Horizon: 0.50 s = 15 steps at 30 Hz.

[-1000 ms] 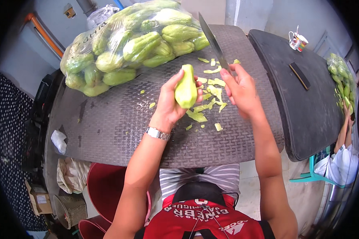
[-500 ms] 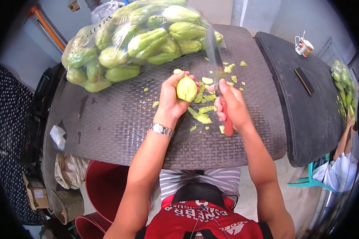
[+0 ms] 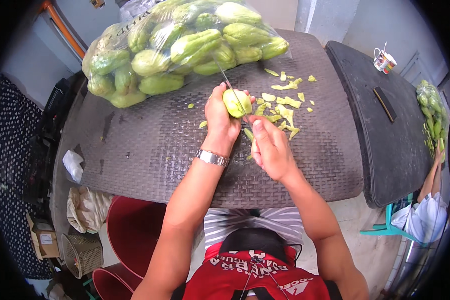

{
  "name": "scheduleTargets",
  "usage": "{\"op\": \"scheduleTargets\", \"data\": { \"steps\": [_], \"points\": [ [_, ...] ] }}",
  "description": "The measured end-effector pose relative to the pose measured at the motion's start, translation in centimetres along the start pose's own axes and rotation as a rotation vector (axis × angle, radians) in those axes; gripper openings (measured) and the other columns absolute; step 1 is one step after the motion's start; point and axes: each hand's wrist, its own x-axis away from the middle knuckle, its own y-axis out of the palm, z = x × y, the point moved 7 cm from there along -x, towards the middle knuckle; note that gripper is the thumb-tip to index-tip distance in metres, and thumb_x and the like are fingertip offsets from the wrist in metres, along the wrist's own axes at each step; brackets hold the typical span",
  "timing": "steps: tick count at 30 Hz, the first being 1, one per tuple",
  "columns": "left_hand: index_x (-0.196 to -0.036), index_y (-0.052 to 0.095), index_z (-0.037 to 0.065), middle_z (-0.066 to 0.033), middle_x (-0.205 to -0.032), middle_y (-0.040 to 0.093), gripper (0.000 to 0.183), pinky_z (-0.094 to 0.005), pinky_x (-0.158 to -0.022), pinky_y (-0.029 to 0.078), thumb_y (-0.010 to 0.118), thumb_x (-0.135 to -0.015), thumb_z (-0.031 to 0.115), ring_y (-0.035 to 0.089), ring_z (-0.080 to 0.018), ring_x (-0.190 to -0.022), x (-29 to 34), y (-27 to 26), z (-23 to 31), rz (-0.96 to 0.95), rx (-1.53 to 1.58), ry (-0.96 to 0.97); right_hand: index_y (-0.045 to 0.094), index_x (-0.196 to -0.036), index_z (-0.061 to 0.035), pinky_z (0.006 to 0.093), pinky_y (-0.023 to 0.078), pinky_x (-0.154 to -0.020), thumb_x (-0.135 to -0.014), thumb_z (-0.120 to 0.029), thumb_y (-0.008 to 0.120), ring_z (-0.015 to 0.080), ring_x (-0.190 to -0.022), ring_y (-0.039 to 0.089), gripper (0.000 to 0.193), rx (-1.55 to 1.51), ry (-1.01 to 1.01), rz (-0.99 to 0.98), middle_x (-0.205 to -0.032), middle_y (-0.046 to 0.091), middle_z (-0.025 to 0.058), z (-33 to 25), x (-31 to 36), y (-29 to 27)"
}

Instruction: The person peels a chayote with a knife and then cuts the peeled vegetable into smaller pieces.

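Hands, two of them, work over the middle of the dark woven table (image 3: 135, 165). The right hand (image 3: 271, 150) is closed around a knife (image 3: 233, 95); its handle is hidden in the fist, and only the thin blade shows, running up across the fruit. The left hand (image 3: 220, 117), a metal watch (image 3: 211, 158) on its wrist, is wrapped around one pale green peeled fruit (image 3: 236, 103), held just above the tabletop.

Peel scraps (image 3: 282, 102), too many and too small to count, lie scattered to the right of the fruit, toward the table's far right corner. One clear plastic bag (image 3: 180, 45) stuffed with green fruits fills the far left part of the table; its top is cut off by the frame.

On a second dark table (image 3: 385, 150) to the right sit one patterned mug (image 3: 384, 60) and one flat dark bar (image 3: 385, 103). Another person's arm (image 3: 431, 175) reaches up at that table's right edge.
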Motion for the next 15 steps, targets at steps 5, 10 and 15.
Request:
{"op": "scheduleTargets", "data": {
  "steps": [5, 10, 15],
  "points": [
    [-0.104, 0.053, 0.000, -0.0144, -0.091, 0.062, 0.027, -0.0571, -0.085, 0.059, 0.050, -0.104, 0.027, 0.067, -0.0307, -0.086, 1.1, 1.0, 0.2, -0.005, -0.071, 0.039, 0.060, -0.125, 0.0048, 0.0276, 0.042, -0.047, -0.106, -0.053, 0.048, 0.0076, -0.050, 0.054, 0.062, 0.045, -0.030, 0.014, -0.060, 0.055, -0.0001, 0.9, -0.4, -0.3],
    [-0.110, 0.048, -0.001, -0.0174, -0.092, 0.062, 0.029, -0.0584, -0.087, 0.059, 0.048, -0.105, 0.027, 0.067, -0.0321, -0.086, 1.3, 0.6, 0.5, -0.007, -0.083, 0.048, 0.059, -0.128, 0.0047, 0.0265, 0.041, -0.048, -0.107, -0.052, 0.047, 0.0068, -0.051, 0.053, 0.062, 0.014, -0.043, -0.005, -0.061, 0.054, 0.0001, 0.6, -0.4, 0.1],
    [-0.112, 0.047, -0.001, -0.0202, -0.093, 0.063, 0.031, -0.0573, -0.087, 0.060, 0.048, -0.106, 0.030, 0.068, -0.0336, -0.086, 1.3, 0.8, 0.4, -0.039, -0.109, 0.054, 0.058, -0.129, 0.0047, 0.0263, 0.041, -0.048, -0.107, -0.052, 0.047, 0.0070, -0.050, 0.053, 0.062, -0.014, -0.049, -0.005, -0.061, 0.055, 0.0006, 0.8, -0.4, -0.1]
  ]
}}
